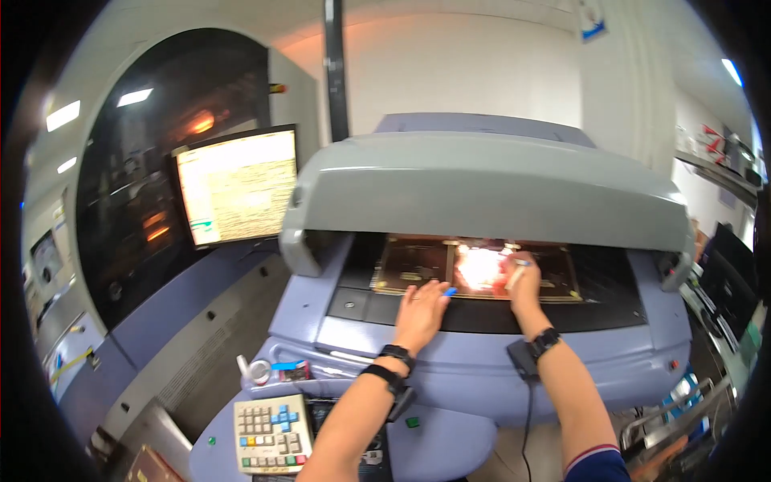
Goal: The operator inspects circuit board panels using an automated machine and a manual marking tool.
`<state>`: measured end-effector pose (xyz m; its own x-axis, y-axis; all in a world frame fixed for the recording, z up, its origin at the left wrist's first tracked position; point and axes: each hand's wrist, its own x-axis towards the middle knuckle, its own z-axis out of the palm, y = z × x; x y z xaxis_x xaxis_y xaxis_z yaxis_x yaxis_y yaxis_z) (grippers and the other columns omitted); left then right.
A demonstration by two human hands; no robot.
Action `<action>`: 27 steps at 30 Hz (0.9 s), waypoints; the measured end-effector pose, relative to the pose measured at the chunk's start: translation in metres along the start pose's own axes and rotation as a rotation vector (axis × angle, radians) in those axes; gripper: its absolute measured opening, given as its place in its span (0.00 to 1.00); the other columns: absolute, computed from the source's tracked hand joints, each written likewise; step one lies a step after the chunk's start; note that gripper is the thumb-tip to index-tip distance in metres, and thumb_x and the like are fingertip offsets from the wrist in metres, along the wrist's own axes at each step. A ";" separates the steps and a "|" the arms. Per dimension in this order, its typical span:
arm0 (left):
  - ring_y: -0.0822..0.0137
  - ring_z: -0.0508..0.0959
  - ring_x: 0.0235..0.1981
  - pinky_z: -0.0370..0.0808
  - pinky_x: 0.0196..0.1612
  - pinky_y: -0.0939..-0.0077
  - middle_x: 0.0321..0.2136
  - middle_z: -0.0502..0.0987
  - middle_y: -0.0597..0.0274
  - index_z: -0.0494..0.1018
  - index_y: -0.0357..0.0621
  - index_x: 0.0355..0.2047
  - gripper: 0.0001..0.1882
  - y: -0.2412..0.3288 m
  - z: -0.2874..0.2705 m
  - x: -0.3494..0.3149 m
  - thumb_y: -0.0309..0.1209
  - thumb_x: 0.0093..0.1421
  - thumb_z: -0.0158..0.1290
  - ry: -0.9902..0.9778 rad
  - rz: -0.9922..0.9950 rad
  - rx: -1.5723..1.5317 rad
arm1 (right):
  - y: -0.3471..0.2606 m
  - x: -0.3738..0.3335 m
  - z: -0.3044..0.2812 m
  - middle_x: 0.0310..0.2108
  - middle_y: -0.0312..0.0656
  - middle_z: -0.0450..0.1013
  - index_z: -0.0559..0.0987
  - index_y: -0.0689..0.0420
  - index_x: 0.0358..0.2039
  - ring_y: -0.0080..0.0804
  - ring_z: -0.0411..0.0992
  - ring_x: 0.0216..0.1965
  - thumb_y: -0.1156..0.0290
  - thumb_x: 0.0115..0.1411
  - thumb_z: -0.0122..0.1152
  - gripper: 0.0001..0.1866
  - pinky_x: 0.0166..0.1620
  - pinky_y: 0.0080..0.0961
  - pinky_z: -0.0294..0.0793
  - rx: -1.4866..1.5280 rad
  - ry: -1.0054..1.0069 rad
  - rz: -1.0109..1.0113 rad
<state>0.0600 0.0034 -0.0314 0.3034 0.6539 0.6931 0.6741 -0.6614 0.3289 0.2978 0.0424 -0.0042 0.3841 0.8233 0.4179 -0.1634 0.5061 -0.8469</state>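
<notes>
Steady work: a light grip on the tool and a flat, still panel would probably serve best, with glare kept off the spot being worked.
Right hand [526, 293]: fingers closed around a pale, slim tool [516, 278], over the panel's right half.
Left hand [419, 312]: fingers extended at the panel's near edge; a small blue piece [450, 292] sits by the fingertips, whether gripped I cannot tell.
Dark brown panel [414, 263]: under the right hand, just beyond the left, glare between them.
Grey hood [498, 189]: beyond both hands.
Monitor [237, 189]: left of the left hand, farther off.
Keyboard [273, 430]: nearer the wearer, left of the left hand.
</notes>
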 end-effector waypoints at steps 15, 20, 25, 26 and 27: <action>0.63 0.65 0.62 0.52 0.66 0.58 0.54 0.72 0.60 0.69 0.44 0.54 0.18 0.007 0.000 -0.004 0.37 0.69 0.41 0.023 -0.007 -0.063 | -0.014 -0.014 0.003 0.29 0.44 0.74 0.72 0.61 0.38 0.28 0.73 0.20 0.67 0.64 0.55 0.10 0.16 0.23 0.73 -0.218 -0.080 -0.111; 0.63 0.65 0.61 0.52 0.66 0.58 0.54 0.72 0.60 0.69 0.43 0.54 0.18 0.009 0.002 -0.002 0.38 0.69 0.41 0.023 0.001 -0.066 | -0.020 -0.018 0.007 0.29 0.44 0.73 0.71 0.60 0.43 0.27 0.73 0.19 0.65 0.65 0.55 0.13 0.16 0.23 0.76 -0.174 -0.094 -0.087; 0.62 0.65 0.61 0.52 0.66 0.58 0.54 0.72 0.59 0.69 0.43 0.54 0.19 0.008 0.005 -0.001 0.38 0.69 0.41 0.048 0.022 -0.058 | -0.012 -0.008 0.001 0.28 0.42 0.71 0.71 0.60 0.45 0.27 0.73 0.19 0.64 0.65 0.54 0.14 0.17 0.22 0.76 -0.183 -0.083 -0.048; 0.62 0.65 0.61 0.52 0.66 0.58 0.54 0.72 0.59 0.69 0.43 0.54 0.19 0.008 0.005 -0.001 0.38 0.69 0.41 0.049 0.020 -0.057 | -0.012 -0.007 0.000 0.28 0.41 0.70 0.71 0.60 0.45 0.27 0.73 0.19 0.64 0.65 0.54 0.14 0.17 0.22 0.76 -0.182 -0.097 -0.044; 0.62 0.65 0.61 0.52 0.66 0.58 0.54 0.72 0.59 0.69 0.43 0.54 0.19 0.008 0.004 -0.001 0.38 0.69 0.41 0.047 0.020 -0.059 | -0.010 -0.006 0.000 0.28 0.41 0.70 0.71 0.60 0.45 0.27 0.73 0.19 0.64 0.65 0.54 0.14 0.17 0.22 0.76 -0.181 -0.100 -0.044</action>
<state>0.0680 -0.0013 -0.0319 0.2836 0.6230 0.7290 0.6269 -0.6957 0.3506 0.2970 0.0327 0.0023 0.2939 0.8274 0.4786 0.0211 0.4950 -0.8686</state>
